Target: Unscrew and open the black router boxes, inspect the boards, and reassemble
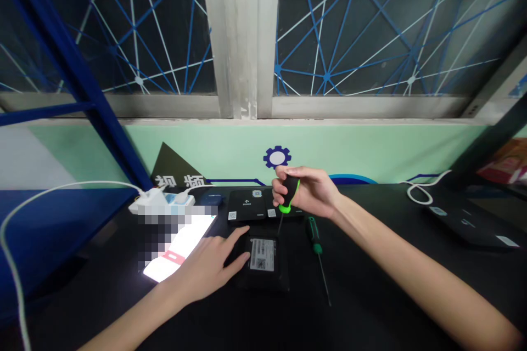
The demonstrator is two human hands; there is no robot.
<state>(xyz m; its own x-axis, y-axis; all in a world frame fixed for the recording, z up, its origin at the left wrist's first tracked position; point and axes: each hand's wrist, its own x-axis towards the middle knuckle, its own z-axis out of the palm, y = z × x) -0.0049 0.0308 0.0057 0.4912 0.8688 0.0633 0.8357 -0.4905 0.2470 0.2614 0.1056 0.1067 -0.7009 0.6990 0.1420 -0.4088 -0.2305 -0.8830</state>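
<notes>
A black box-shaped device (282, 271) with a white printed label (262, 255) lies on the dark table in front of me. My left hand (218, 258) rests at its left side, thumb and forefinger apart and touching its edge. In my right hand (307, 189) is a black and bright green screwdriver (291, 192), fingers wrapped round the handle. Its shaft points down, with the tip at the far right part of the device; whether it sits in a screw is too small to tell. A second screwdriver (315, 238), dark green, lies to the right.
Two black boxes (246, 207) lie behind the device. A lit phone (181, 249) is left of my left hand, near a white power strip (162, 203) with cables. Another black device (469, 225) and a white cable (420, 197) are at right. Behind stands a green wall (206, 148) below windows.
</notes>
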